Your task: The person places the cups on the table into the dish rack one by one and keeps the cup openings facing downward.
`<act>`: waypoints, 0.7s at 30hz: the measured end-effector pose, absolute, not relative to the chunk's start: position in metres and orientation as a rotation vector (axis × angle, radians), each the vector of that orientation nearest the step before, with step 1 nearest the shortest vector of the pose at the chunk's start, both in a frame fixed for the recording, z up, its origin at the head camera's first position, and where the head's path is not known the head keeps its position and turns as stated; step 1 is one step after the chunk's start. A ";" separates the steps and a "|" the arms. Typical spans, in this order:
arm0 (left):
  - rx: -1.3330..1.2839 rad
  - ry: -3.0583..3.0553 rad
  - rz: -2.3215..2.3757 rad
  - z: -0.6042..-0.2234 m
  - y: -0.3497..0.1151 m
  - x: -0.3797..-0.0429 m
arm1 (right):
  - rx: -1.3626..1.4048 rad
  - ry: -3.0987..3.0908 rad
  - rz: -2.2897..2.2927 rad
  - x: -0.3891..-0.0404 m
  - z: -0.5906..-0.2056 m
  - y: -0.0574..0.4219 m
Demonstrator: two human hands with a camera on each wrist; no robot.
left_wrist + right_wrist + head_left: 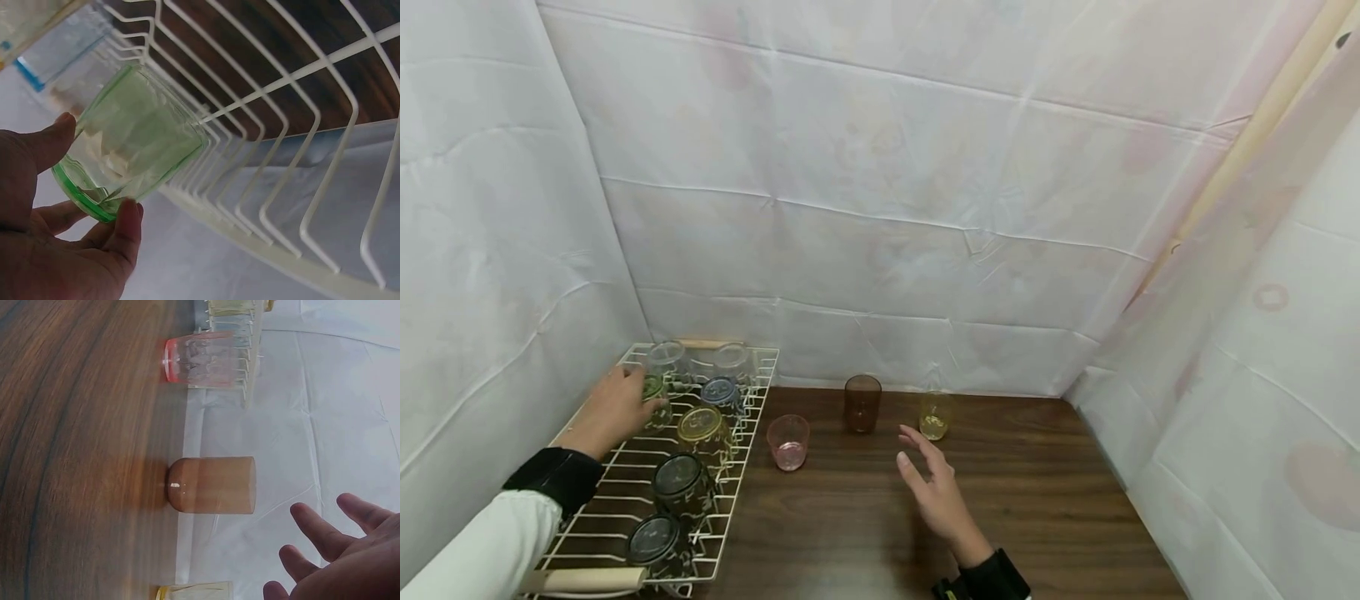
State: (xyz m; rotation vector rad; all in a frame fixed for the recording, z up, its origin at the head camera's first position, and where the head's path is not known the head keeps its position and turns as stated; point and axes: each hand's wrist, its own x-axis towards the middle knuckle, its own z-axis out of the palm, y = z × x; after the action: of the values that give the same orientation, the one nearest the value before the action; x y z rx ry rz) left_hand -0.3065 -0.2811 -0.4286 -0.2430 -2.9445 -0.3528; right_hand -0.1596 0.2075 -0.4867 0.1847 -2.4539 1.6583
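Note:
My left hand [608, 410] grips a clear green glass [140, 119] near its thick base, thumb on one side and fingers on the other. The glass is at the left side of a white wire rack [613, 490], its open end towards the wires; whether it touches them I cannot tell. Over the table, my right hand [942, 500] is held with fingers apart, holding nothing. Nearest to it stands a yellow-tinted glass [934, 423]. A brown glass [862, 405] and a pink glass [788, 448] stand upright further left on the table.
Also on the rack are a blue glass [721, 392], a yellow glass [702, 425], two dark glasses [681, 483] and two clear glasses [667, 358] at the back. A wooden handle [593, 579] forms the rack's front end. White sheets [880, 208] enclose the dark wooden table [1030, 492].

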 end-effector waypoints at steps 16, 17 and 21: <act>-0.069 -2.891 -0.508 -0.466 -0.291 -0.327 | 0.222 -2.378 1.750 -0.154 -0.491 0.211; -0.062 -2.884 -0.506 -0.467 -0.290 -0.329 | 0.226 -2.375 1.752 -0.154 -0.491 0.211; -0.024 -2.873 -0.513 -0.469 -0.287 -0.331 | 0.241 -2.372 1.757 -0.156 -0.492 0.211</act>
State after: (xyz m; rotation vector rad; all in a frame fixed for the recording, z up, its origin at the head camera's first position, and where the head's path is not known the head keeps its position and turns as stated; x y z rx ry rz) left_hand -0.3313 -0.2873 -0.4694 -0.0237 -2.8729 -0.5133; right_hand -0.1558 0.2111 -0.4924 0.2407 -2.3720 1.7568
